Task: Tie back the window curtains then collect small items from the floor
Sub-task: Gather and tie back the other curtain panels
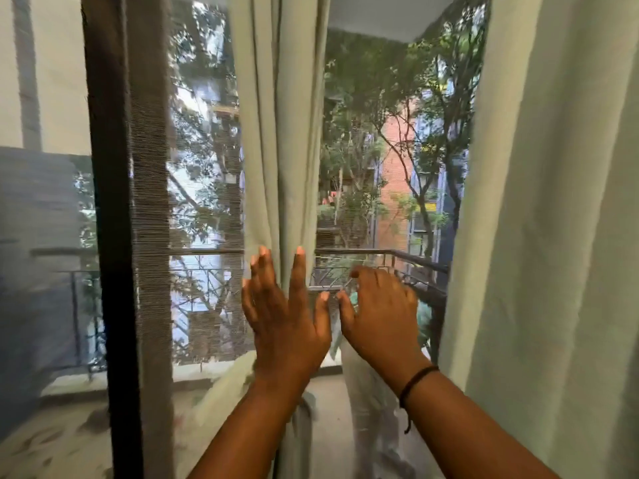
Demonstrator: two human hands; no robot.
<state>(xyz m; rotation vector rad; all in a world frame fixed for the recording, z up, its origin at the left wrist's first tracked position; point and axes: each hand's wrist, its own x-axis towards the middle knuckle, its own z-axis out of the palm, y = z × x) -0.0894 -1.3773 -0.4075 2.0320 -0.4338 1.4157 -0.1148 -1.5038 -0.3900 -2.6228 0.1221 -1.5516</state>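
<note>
A pale green curtain (pixel 280 133) hangs bunched in the middle of the window. My left hand (pixel 283 312) is flat and open, its fingers spread against the lower part of that bunched cloth. My right hand (pixel 377 309) is just to its right, fingers curved and apart, holding nothing; it is blurred. A second pale green curtain (pixel 553 202) hangs wide along the right side. A thin dark band circles my right wrist. No small floor items can be made out.
A dark window frame post (pixel 110 202) with a grey mesh screen (pixel 152 219) stands at left. Beyond the glass are a balcony railing (pixel 415 261), trees and a brick building. The balcony floor (pixel 52 444) shows at lower left.
</note>
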